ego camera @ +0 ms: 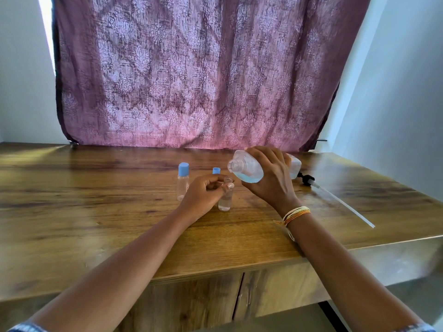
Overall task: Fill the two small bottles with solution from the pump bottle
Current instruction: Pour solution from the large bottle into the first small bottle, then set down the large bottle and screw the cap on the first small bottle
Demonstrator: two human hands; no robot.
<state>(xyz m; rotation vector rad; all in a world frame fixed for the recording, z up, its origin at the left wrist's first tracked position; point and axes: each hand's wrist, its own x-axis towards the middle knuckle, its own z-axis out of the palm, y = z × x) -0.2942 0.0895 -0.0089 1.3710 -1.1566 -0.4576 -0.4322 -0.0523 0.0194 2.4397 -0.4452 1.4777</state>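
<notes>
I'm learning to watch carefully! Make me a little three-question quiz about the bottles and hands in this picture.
1. True or false: the big pump bottle is standing upright on the table.
2. Which hand steadies the open small bottle? A) left B) right C) neither
3. Fill in: the capped small bottle has a ____ cap.

Key:
1. False. The right hand holds it tipped on its side, its open neck pointing left above the open small bottle; its pump lies on the table.
2. A, the left hand.
3. Blue.
</notes>
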